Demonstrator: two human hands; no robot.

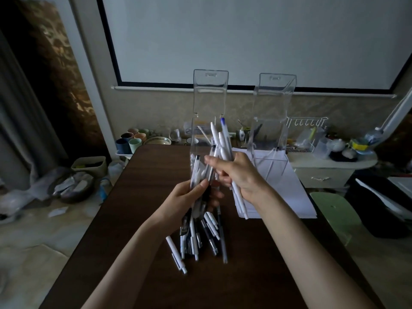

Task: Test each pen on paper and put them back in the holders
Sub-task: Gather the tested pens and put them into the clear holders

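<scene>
Item 1, pens, in 3 lots. Lot 1: a mixed bundle (195, 172) of white and dark barrels, held upright in the left hand (185, 201), whose fingers and thumb curl round its middle; I judge it to be stock waiting for testing. Lot 2: several white pens (224, 143), 1 of them blue-tipped, fan upward from the right hand (242, 173). They are clasped low on the barrels, and the forefinger stretches toward lot 1, probably to sort or draw 1 across. Lot 3: loose pens (196, 238) heaped on the near part of the table (145, 219) below the left hand, within easy reach. Item 2, paper (287, 188): a white stack right of centre, beside the right wrist, handy for test strokes. Item 3, 2 clear holders at the far side with lids hinged up, which suits returning pens: the left holder (210, 94) stands behind the hands, the right holder (276, 94) on the far edge of the paper. Not determinable: I cannot count either held lot, since the barrels overlap. I cannot tell whether the holders contain pens, as clear walls show the clutter behind. The dim light hides any marks on the paper. Surroundings: cups (131, 141) far left, a green chair (334, 210) right, a pale screen (245, 41) on the far wall.
</scene>
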